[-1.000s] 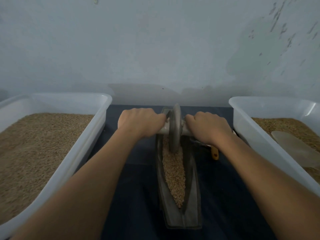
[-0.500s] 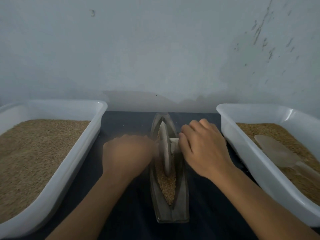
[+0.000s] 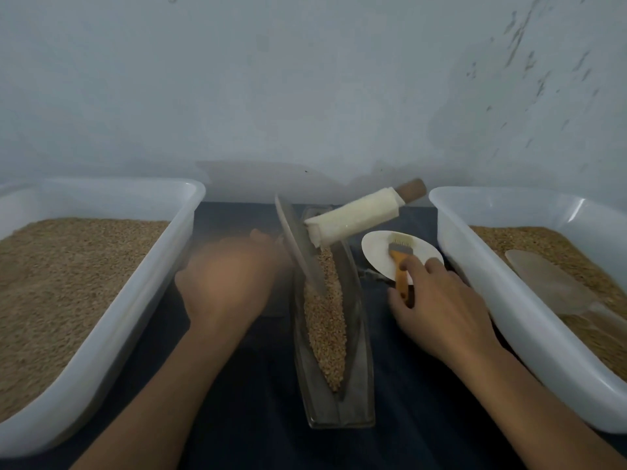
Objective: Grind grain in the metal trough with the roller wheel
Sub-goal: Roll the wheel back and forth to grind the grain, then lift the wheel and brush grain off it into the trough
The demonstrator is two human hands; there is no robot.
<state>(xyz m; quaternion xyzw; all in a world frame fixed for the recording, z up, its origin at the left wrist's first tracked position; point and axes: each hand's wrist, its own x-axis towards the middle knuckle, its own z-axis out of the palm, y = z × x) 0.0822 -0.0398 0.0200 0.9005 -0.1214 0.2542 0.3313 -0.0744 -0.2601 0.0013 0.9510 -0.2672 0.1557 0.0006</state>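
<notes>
The metal trough [image 3: 360, 337] lies lengthwise on the dark cloth between my arms, with grain [image 3: 325, 323] along its groove. The roller wheel [image 3: 300, 256] leans to the left in the trough's far half. Its white-wrapped right handle [image 3: 354, 217] sticks up free toward the right. My left hand [image 3: 227, 283], blurred, is at the wheel's left side over the hidden left handle and seems to grip it. My right hand [image 3: 441, 313] is right of the trough, thumb and fingers pinching the orange handle of a small brush [image 3: 400, 266] that lies on a white dish [image 3: 376, 252].
A large white tub of grain [image 3: 112, 320] stands on the left. Another tub [image 3: 509, 300] stands on the right, with a pale scoop [image 3: 549, 283] lying on its grain. A wall rises close behind the trough.
My right hand let go of the wheel's right handle and moved right onto the brush. The wheel tipped to the left, so its right handle rose. My left hand stayed on the left side.
</notes>
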